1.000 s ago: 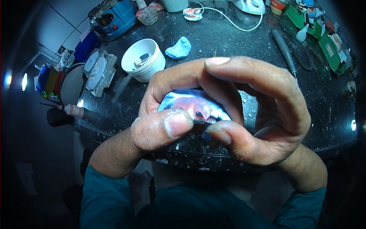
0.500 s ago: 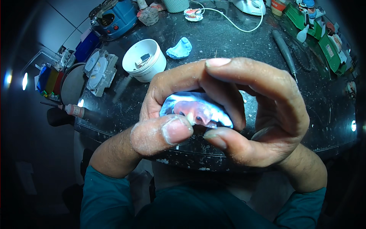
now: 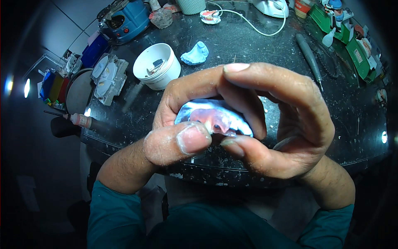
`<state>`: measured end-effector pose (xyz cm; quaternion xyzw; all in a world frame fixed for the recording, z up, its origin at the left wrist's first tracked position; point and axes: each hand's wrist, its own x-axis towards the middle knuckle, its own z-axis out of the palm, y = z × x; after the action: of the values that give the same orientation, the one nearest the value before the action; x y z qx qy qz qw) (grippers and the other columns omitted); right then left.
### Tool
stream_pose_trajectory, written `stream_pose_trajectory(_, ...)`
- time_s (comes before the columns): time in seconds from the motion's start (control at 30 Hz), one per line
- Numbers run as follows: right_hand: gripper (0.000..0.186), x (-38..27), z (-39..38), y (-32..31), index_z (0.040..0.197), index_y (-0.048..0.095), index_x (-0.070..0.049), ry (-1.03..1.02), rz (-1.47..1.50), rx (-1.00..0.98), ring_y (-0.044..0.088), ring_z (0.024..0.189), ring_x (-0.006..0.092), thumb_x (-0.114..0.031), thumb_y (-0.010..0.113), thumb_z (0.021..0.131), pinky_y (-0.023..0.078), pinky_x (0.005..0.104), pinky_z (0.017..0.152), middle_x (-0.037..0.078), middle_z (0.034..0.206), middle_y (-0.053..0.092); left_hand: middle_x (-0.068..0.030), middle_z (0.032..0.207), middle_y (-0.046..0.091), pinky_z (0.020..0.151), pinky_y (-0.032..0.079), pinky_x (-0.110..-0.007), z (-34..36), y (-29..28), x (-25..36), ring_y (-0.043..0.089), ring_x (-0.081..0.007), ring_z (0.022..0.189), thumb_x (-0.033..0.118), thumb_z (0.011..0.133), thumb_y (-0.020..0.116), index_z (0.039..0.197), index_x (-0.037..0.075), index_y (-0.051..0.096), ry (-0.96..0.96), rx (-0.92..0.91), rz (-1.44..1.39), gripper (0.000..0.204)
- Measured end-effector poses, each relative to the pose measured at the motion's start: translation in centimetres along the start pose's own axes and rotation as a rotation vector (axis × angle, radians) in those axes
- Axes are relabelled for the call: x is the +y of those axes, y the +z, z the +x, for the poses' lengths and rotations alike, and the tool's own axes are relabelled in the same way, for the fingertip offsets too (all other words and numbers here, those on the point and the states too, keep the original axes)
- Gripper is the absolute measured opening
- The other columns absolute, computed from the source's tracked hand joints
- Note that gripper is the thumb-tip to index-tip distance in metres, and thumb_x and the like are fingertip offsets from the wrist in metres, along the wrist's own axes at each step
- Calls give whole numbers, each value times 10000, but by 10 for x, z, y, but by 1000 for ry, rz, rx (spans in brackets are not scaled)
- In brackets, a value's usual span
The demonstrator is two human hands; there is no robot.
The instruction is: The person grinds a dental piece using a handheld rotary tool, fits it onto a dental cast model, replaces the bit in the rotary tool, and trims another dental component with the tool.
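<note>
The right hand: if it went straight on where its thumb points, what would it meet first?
Probably the left thumb; depth is unclear, so the lower edge of the pink dental piece may come first.

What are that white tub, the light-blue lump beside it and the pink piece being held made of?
White tub: probably plastic, judging by its smooth, evenly coloured wall.
Light-blue lump: perhaps plaster; it looks matte and bumpy, as if cast.
Pink piece: maybe resin or wax; it looks smooth and glossy, but which one stays open.
</note>
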<state>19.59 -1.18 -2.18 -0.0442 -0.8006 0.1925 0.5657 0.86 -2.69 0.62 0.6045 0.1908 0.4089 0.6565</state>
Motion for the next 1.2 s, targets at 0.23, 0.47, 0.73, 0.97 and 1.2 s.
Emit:
stream_pose_trajectory(0.23, 776, 4, 1, -3, 1309, 462, 147, 69, -47, -37, 597, 1174, 295, -183, 837, 715, 472, 364, 1022, 261, 1286, 555, -223, 941, 582, 540, 515, -271, 6, -1, -7, 633, -236, 606, 509, 741, 572, 1017, -86, 537, 46, 19, -67, 656)
stream_pose_trajectory(0.47, 710, 2, -2, 6, 1365, 438, 93, 343, -35, 40, 590, 1187, 280, -175, 777, 802, 502, 389, 1000, 220, 1330, 532, -248, 773, 628, 409, 459, -252, 8, -14, -7, 571, -191, 472, 534, 883, 388, 1223, -44, 391, -20, -7, -82, 671)
stream_pose_trajectory(0.73, 319, 10, -4, 10, 1155, 670, 18, 615, 48, 144, 646, 1047, 202, -126, 733, 877, 533, 308, 873, 160, 1165, 646, -138, 806, 656, 338, 411, -210, 19, -12, -19, 642, -139, 592, 690, 976, 248, 1129, 44, 466, -103, 439, -6, 699)
stream_pose_trajectory(0.97, 285, -1, 5, 4, 1181, 624, 40, 859, 338, 340, 670, 902, 111, -87, 674, 931, 548, 240, 780, 91, 1002, 714, -49, 1014, 545, 799, 421, -243, 22, -35, -16, 533, -113, 909, 280, 919, 632, 1255, 29, 472, 614, 403, 956, 449)
stream_pose_trajectory(1.2, 305, -5, 7, 1, 1194, 601, 44, 851, 455, 310, 682, 933, 138, -74, 680, 923, 565, 256, 789, 110, 1021, 707, -142, 1121, 684, 927, 482, -314, 19, -36, -11, 630, -200, 1052, -63, 813, 712, 1137, -23, 650, 715, 322, 1044, 333)
